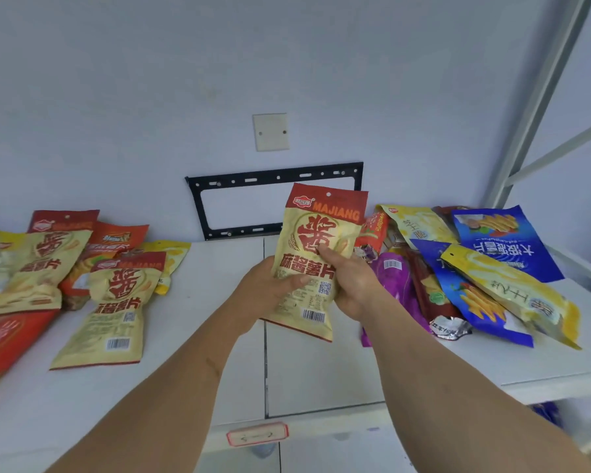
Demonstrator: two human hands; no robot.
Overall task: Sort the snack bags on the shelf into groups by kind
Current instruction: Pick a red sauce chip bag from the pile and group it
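Overall, a white shelf (191, 336) runs the width of the view, made of panels with a seam down the middle, set against a pale wall (151, 80).

Right pile (475, 268): mixed snack bags heaped at the shelf's right end, overlapping one another. It includes two blue bags (505, 240), two yellow bags (512, 291), a purple bag (394, 285), and red and silver packets partly buried beneath them.

Left group (65, 268): bags at the shelf's left end, mostly cream with red tops, marked MAJIANG. One of these (113, 302) lies flat nearest the middle, its top resting on the bags behind. An orange bag (116, 238) and a yellow one show behind; a red pack (4, 339) lies at the far left edge.

Black bracket (273, 199): an open frame fixed to the wall just above the shelf.

Held bag (318, 257): cream and red, MAJIANG, upright and raised above the shelf's middle, between the two groups.

Left hand (270, 285): grips the held bag's lower left edge, thumb across the front.

Right hand (348, 281): grips the bag's right side, fingers curled onto the front.

Wall plate (271, 132): blank, cream, above the bracket.

Shelf label (257, 434): red-bordered, on the front edge.
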